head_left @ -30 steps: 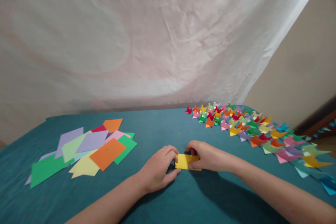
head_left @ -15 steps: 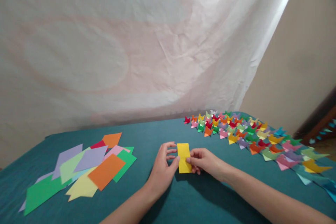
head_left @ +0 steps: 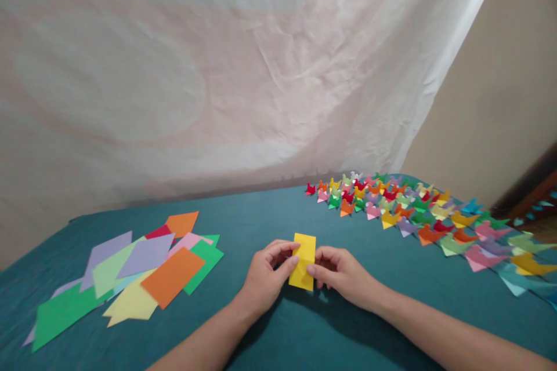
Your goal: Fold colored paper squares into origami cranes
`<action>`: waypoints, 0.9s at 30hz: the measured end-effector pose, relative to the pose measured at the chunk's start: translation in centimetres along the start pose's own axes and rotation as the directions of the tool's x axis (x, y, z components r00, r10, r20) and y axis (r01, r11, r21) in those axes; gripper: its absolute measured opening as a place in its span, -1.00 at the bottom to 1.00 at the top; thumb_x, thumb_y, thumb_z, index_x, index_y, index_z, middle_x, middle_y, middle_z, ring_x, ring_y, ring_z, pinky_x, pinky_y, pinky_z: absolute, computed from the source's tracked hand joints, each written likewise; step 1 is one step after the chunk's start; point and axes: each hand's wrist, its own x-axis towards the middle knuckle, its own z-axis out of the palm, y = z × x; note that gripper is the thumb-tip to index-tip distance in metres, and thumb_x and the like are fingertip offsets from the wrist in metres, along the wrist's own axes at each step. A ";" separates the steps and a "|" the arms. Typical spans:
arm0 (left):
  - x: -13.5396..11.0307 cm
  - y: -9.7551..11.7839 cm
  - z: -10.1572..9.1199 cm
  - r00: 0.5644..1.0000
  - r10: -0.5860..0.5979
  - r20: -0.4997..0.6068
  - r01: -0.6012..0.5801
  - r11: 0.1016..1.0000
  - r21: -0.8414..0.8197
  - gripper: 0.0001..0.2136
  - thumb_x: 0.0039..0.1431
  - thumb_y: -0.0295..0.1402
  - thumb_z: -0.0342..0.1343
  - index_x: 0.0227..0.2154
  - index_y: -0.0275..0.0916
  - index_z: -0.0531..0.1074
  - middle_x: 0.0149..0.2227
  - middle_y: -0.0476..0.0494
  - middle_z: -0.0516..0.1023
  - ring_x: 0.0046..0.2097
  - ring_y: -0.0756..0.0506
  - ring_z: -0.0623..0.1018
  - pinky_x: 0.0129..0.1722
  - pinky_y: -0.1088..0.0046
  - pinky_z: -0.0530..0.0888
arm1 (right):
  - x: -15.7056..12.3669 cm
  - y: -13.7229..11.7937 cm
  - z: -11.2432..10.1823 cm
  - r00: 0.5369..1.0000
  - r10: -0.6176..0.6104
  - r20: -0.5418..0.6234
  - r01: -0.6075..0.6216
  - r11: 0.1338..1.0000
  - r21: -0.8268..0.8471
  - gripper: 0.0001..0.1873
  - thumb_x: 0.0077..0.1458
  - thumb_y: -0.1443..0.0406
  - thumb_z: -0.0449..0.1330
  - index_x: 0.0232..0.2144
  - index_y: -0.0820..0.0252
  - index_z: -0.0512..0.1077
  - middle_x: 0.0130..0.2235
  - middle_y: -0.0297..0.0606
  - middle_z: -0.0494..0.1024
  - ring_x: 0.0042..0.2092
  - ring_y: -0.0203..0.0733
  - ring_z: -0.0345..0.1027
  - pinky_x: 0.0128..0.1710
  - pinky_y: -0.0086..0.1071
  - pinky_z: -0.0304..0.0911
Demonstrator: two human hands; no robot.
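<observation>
A folded yellow paper rectangle (head_left: 303,261) stands lengthwise between my hands, just above the teal tablecloth (head_left: 270,214). My left hand (head_left: 266,278) pinches its left edge with thumb and fingers. My right hand (head_left: 337,274) pinches its right edge, fingers curled under. Both hands are closed on the paper near the table's front middle.
A loose heap of coloured paper sheets (head_left: 130,269) lies at the left: green, orange, lilac, yellow, pink. Rows of several small folded paper figures (head_left: 418,214) run along the right side toward the near right edge. A white cloth backdrop (head_left: 217,69) hangs behind the table.
The yellow paper went from lying flat and crosswise to being held lengthwise. My left hand, open half a second ago, has closed on its left edge.
</observation>
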 end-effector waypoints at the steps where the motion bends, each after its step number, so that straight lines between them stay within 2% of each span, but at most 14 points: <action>1: 0.0 0.2 0.0 1.000 -0.014 -0.010 0.014 1.000 -0.008 -0.73 0.10 -0.25 0.12 -0.19 -0.30 0.47 -0.14 -0.21 0.51 -0.15 -0.12 0.51 -0.15 0.34 0.46 | -0.1 0.0 0.1 1.000 -0.018 -0.019 0.018 1.000 0.008 -0.63 0.04 0.02 0.17 -0.38 0.23 0.33 -0.52 -0.40 0.36 -0.52 -0.38 0.24 -0.57 -0.52 0.14; 5: 0.0 0.8 0.0 0.997 -0.073 -0.028 0.072 0.997 -0.035 -0.70 0.11 -0.19 0.11 -0.21 -0.30 0.50 -0.19 -0.20 0.54 -0.17 -0.14 0.52 -0.17 0.34 0.46 | -0.1 0.0 0.2 0.982 -0.058 -0.178 0.075 0.993 0.092 -0.68 0.11 0.05 0.11 -0.26 0.16 0.22 -0.43 -0.40 0.34 -0.48 -0.36 0.26 -0.61 -0.53 0.16; 9: -0.1 1.2 0.1 0.994 -0.103 -0.024 0.102 0.994 -0.048 -0.68 0.09 -0.15 0.12 -0.22 -0.29 0.51 -0.20 -0.20 0.56 -0.17 -0.15 0.52 -0.17 0.34 0.45 | -0.1 0.4 0.1 0.966 -0.114 -0.233 0.142 0.984 0.108 -0.71 0.09 0.12 0.15 -0.25 0.12 0.17 -0.28 -0.35 0.34 -0.41 -0.34 0.30 -0.58 -0.52 0.20; 15: -0.1 1.4 0.0 0.990 -0.140 0.009 0.140 0.983 -0.121 -0.66 0.06 -0.14 0.14 -0.21 -0.30 0.51 -0.21 -0.21 0.58 -0.20 -0.16 0.53 -0.20 0.33 0.45 | -0.3 0.1 0.0 0.966 -0.139 -0.219 0.159 0.984 0.077 -0.66 0.09 0.13 0.14 -0.13 0.08 0.17 -0.22 -0.30 0.33 -0.35 -0.29 0.32 -0.55 -0.49 0.24; 21: -0.1 1.4 -0.1 0.987 -0.159 0.022 0.161 0.973 -0.165 -0.67 0.04 -0.15 0.16 -0.24 -0.32 0.52 -0.23 -0.21 0.58 -0.20 -0.16 0.54 -0.19 0.33 0.44 | -0.5 -0.3 0.1 0.979 -0.119 -0.165 0.129 0.990 0.055 -0.70 0.10 0.14 0.13 -0.17 0.15 0.24 -0.42 -0.36 0.35 -0.39 -0.28 0.28 -0.53 -0.47 0.21; 27: -0.2 1.5 -0.2 0.982 -0.186 0.039 0.190 0.958 -0.216 -0.68 0.02 -0.18 0.19 -0.24 -0.31 0.53 -0.22 -0.22 0.58 -0.19 -0.17 0.54 -0.16 0.32 0.43 | -0.4 0.0 0.0 0.979 -0.120 -0.164 0.124 0.992 0.013 -0.70 0.10 0.14 0.14 -0.17 0.15 0.26 -0.44 -0.38 0.35 -0.45 -0.31 0.24 -0.54 -0.47 0.19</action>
